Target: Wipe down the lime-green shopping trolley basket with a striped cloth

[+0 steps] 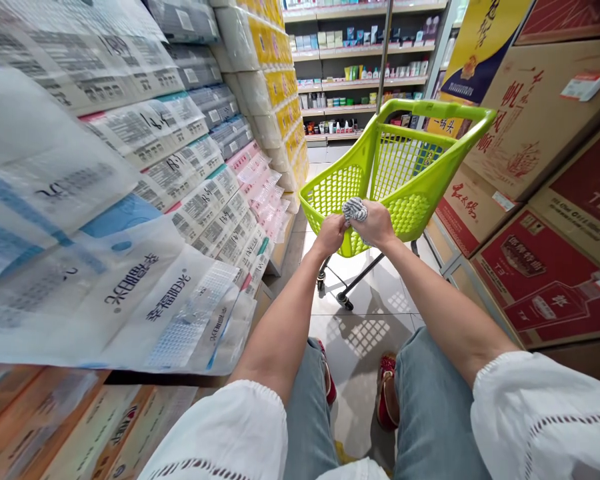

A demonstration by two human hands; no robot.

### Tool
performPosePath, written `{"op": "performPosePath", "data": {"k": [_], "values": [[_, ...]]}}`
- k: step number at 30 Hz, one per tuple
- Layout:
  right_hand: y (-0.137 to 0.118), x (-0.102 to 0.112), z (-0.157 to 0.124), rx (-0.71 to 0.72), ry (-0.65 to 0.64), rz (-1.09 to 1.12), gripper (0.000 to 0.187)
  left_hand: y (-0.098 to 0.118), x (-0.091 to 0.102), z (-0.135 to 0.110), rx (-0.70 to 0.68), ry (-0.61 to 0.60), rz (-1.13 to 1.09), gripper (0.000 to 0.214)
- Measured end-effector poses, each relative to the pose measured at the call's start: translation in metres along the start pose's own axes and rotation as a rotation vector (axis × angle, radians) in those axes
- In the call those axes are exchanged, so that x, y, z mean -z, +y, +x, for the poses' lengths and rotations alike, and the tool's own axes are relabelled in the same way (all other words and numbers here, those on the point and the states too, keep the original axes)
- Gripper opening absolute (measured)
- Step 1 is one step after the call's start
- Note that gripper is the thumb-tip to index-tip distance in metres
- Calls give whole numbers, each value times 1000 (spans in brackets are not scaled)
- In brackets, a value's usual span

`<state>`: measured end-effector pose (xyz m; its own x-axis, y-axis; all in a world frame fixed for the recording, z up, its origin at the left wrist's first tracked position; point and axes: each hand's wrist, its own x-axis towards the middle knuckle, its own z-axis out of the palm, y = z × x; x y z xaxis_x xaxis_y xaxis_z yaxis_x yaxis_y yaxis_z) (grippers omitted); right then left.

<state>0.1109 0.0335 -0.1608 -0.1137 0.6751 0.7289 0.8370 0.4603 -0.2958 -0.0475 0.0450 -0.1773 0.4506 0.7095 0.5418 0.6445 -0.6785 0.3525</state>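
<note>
A bunched grey-and-white striped cloth [355, 209] pokes out of my right hand [379, 225], whose fingers are closed around it. Beside it, my left hand [331, 235] is closed too and meets the cloth's lower left edge; its fingertips are partly hidden. Both hands are held out in front of me, arms stretched. Right behind them stands a lime-green shopping cart [433, 110] with a perforated plastic basket on dark wheeled legs. I cannot tell whether the hands touch the basket.
Stacked tissue packs [180, 177] line the left side, with yellow-and-white paper packs [267, 93] farther back. Red and brown cartons [535, 267] are piled on the right. Shelves of small bottles and boxes [360, 83] cross the far end. A metal pole [384, 57] rises behind the cart.
</note>
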Motion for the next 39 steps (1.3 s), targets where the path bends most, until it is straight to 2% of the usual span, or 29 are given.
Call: {"op": "performPosePath", "data": {"k": [9, 16, 19, 23, 26, 28, 31, 35, 39], "values": [[-12, -9, -3, 18, -29, -44, 25, -4, 11, -5, 53, 19, 136, 15], [-22, -5, -6, 48, -51, -100, 27, 0, 11, -7, 111, 36, 198, 17], [-4, 5, -6, 16, -30, -143, 27, 1, 14, -6, 120, 19, 177, 19], [43, 21, -8, -157, 158, -147, 30, 1, 18, -4, 185, 5, 130, 22], [61, 22, -11, -163, 235, -111, 31, 2, 17, -2, 206, 5, 127, 27], [54, 15, -12, -149, 236, -103, 31, 3, 15, -1, 191, 12, 131, 30], [26, -1, -13, -103, 179, -114, 30, 6, 9, 2, 194, 40, 154, 34], [-14, -20, -16, 1, 60, -105, 26, 5, 5, 3, 251, 73, 180, 23], [-25, -23, -16, 70, -25, -142, 25, -4, 7, 1, 212, 76, 139, 19]]}}
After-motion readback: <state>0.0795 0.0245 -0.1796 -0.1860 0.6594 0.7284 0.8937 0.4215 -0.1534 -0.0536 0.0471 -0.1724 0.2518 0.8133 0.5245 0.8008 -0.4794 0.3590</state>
